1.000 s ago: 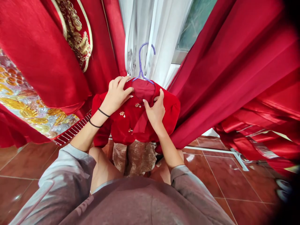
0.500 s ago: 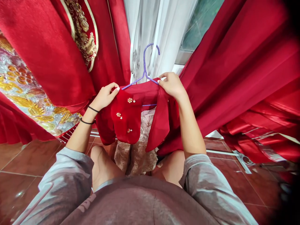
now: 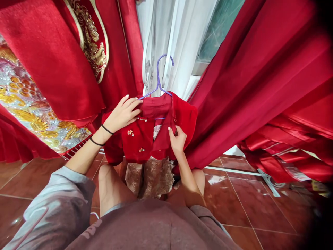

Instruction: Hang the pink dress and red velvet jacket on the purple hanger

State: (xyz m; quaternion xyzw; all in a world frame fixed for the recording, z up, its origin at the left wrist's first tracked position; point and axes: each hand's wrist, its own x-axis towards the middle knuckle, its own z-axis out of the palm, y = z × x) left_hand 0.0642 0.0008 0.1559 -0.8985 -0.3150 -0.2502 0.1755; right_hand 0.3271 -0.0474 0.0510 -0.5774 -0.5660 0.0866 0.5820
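Note:
A red velvet jacket (image 3: 136,147) with small jewelled flower ornaments hangs on a purple hanger (image 3: 158,74) in front of me. Across its left shoulder lies my left hand (image 3: 126,113), fingers outstretched on the cloth near the hanger's arm. My right hand (image 3: 177,139) pinches the jacket's right front edge between thumb and fingers. That front panel is turned so its smooth lining shows. Below the jacket's hem a shiny beige-pink garment (image 3: 148,177) hangs between my knees.
Red drapes (image 3: 249,80) fall on the right, and red garments with gold embroidery (image 3: 95,45) hang on the left. A white metal frame (image 3: 170,45) rises behind the hanger. Folded shiny red cloth (image 3: 293,152) is at the right, above brown floor tiles (image 3: 234,205).
My right hand has moved from the jacket's right shoulder down to its front edge. My left hand has spread over the left shoulder. Jacket and hanger have shifted slightly left and down.

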